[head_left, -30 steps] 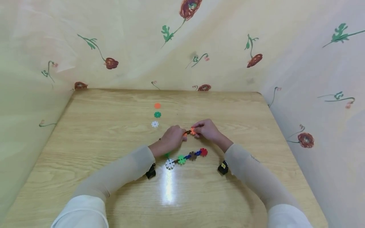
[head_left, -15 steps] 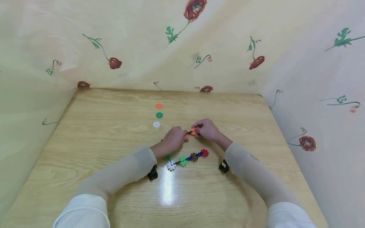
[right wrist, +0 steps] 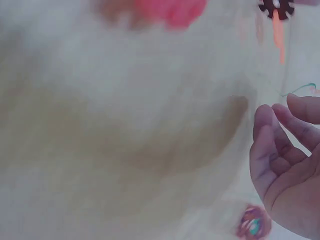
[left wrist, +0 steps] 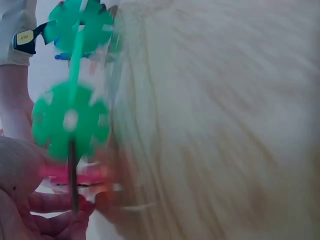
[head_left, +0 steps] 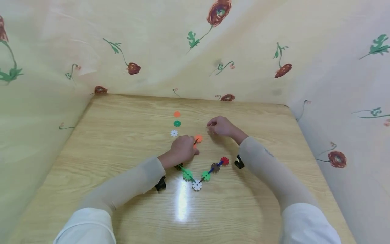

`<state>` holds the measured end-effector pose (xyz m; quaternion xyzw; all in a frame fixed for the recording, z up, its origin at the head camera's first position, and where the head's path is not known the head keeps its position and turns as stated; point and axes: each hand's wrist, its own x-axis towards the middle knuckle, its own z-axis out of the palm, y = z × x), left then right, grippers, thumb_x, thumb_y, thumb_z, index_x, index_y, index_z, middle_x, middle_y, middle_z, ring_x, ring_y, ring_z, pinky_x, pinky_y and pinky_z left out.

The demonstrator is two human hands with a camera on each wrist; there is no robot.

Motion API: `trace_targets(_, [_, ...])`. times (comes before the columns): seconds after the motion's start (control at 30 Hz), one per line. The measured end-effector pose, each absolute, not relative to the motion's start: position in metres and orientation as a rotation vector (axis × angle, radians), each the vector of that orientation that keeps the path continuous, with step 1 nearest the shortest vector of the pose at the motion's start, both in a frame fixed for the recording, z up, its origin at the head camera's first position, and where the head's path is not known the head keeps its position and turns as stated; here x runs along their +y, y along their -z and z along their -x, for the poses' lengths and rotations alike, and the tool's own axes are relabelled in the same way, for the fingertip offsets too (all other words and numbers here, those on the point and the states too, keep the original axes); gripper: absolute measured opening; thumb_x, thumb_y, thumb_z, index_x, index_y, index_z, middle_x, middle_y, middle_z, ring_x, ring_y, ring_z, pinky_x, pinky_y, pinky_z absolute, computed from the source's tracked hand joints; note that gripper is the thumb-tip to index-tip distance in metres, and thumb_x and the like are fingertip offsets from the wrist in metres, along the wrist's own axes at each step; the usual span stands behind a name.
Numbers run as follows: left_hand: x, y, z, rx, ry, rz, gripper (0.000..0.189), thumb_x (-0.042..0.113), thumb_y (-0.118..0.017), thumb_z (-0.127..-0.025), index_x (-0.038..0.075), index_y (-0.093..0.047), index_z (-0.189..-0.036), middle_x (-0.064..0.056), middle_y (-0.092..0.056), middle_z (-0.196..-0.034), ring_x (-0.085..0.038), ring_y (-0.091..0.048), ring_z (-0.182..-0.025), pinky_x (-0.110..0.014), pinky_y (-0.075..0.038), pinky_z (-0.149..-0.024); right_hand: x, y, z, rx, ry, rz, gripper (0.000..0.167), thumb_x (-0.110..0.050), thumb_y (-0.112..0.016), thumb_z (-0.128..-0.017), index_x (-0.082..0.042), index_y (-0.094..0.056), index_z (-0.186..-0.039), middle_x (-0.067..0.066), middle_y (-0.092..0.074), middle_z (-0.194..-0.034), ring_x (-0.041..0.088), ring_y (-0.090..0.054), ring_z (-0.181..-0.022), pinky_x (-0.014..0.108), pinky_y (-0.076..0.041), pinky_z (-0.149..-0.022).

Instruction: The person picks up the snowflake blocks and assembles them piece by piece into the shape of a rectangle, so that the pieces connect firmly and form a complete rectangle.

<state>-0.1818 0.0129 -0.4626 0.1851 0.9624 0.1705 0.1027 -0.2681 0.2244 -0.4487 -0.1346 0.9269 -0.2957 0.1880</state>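
Observation:
A chain of notched plastic discs lies in a V on the table, with a white disc [head_left: 196, 185] at its lowest point and a red disc [head_left: 224, 161] at the right end. My left hand [head_left: 183, 149] grips the other end, where an orange disc [head_left: 198, 138] stands out past the fingers; the hand hides part of the chain. Close in the left wrist view, a green disc [left wrist: 70, 120] of the chain appears blurred. My right hand [head_left: 223, 126], apart from the chain, has loosely bent fingers with nothing visible between them, also in the right wrist view.
Beyond the left hand, a loose orange disc [head_left: 177, 114], green disc [head_left: 177, 123] and white disc [head_left: 174, 133] lie in a short row on the wooden table [head_left: 243, 210]. A flowered cloth [head_left: 152, 44] hangs behind the table. Black wrist cameras [head_left: 239, 162] are strapped to both wrists.
My right hand has let go of the orange disc and moved away, up and to the right. The chain has swung into a V. The head view has shifted slightly.

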Motion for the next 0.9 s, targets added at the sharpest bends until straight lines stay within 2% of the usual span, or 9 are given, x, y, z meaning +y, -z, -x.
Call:
trace_targets(0.17, [-0.003, 0.460, 0.177, 2.789, -0.416, -0.360, 0.050, 0.059, -0.079, -0.081, 0.016, -0.058, -0.064, 0.002, -0.052, -0.060, -0.014, -0.048, -0.053, -0.029, -0.040, -0.043, 0.195, 0.444, 0.286, 2.614, 0.713, 0.532, 0.028, -0.017, -0.060, -0.101, -0.001, -0.070, -0.122, 0.014, -0.070, -0.117, 0.028, -0.065, -0.104, 0.042, -0.054, -0.088])
trace_targets(0.3, [-0.017, 0.461, 0.166, 2.763, -0.452, -0.290, 0.058, 0.065, -0.069, -0.086, 0.017, -0.054, -0.058, 0.003, -0.047, -0.056, -0.014, -0.045, -0.049, -0.028, -0.035, -0.043, 0.161, 0.442, 0.297, 2.622, 0.590, 0.666, 0.025, -0.016, -0.061, -0.100, -0.004, -0.072, -0.120, 0.012, -0.069, -0.121, 0.027, -0.064, -0.111, 0.043, -0.052, -0.096])
trace_targets(0.5, [-0.043, 0.460, 0.154, 2.645, -0.713, -0.311, 0.059, 0.053, -0.062, -0.096, 0.017, -0.046, -0.052, 0.006, -0.035, -0.048, -0.010, -0.035, -0.044, -0.025, -0.027, -0.040, 0.113, 0.444, 0.298, 2.536, 0.403, 0.917, 0.030, -0.008, -0.061, -0.095, -0.007, -0.071, -0.123, 0.008, -0.070, -0.118, 0.021, -0.063, -0.101, 0.037, -0.053, -0.091])
trace_targets(0.57, [-0.053, 0.458, 0.155, 2.589, -0.849, -0.294, 0.058, 0.046, -0.062, -0.099, 0.014, -0.049, -0.052, 0.005, -0.038, -0.045, -0.010, -0.035, -0.042, -0.024, -0.026, -0.040, 0.102, 0.446, 0.296, 2.510, 0.322, 0.983, 0.030, -0.008, -0.063, -0.095, -0.008, -0.071, -0.124, 0.007, -0.069, -0.116, 0.019, -0.062, -0.098, 0.035, -0.053, -0.089])
trace_targets(0.67, [-0.065, 0.457, 0.164, 2.495, -1.074, -0.208, 0.047, 0.033, -0.062, -0.101, 0.008, -0.062, -0.062, -0.001, -0.053, -0.050, -0.012, -0.046, -0.043, -0.023, -0.036, -0.041, 0.093, 0.447, 0.291, 2.501, 0.237, 1.010, 0.024, -0.008, -0.063, -0.096, -0.008, -0.070, -0.120, 0.007, -0.067, -0.113, 0.018, -0.058, -0.095, 0.034, -0.052, -0.088])
trace_targets(0.73, [-0.070, 0.458, 0.171, 2.399, -1.217, -0.109, 0.034, 0.026, -0.062, -0.102, 0.005, -0.068, -0.076, -0.007, -0.064, -0.062, -0.016, -0.057, -0.049, -0.026, -0.047, -0.045, 0.090, 0.447, 0.289, 2.496, 0.235, 0.978, 0.019, -0.007, -0.062, -0.096, -0.009, -0.068, -0.115, 0.005, -0.064, -0.108, 0.018, -0.056, -0.093, 0.034, -0.051, -0.085])
trace_targets(0.8, [-0.072, 0.461, 0.178, 2.299, -1.335, -0.005, 0.021, 0.020, -0.063, -0.101, 0.003, -0.069, -0.091, -0.011, -0.069, -0.073, -0.019, -0.064, -0.056, -0.029, -0.055, -0.051, 0.090, 0.447, 0.287, 2.487, 0.274, 0.945, 0.015, -0.004, -0.063, -0.095, -0.009, -0.066, -0.109, 0.004, -0.063, -0.102, 0.019, -0.055, -0.090, 0.033, -0.050, -0.082])
trace_targets(0.9, [-0.075, 0.465, 0.185, 2.196, -1.427, 0.101, 0.014, 0.015, -0.065, -0.099, 0.001, -0.068, -0.101, -0.013, -0.070, -0.081, -0.020, -0.067, -0.059, -0.031, -0.058, -0.052, 0.091, 0.445, 0.285, 2.475, 0.351, 0.925, 0.014, -0.003, -0.066, -0.093, -0.009, -0.067, -0.106, 0.003, -0.065, -0.098, 0.019, -0.058, -0.088, 0.032, -0.050, -0.079])
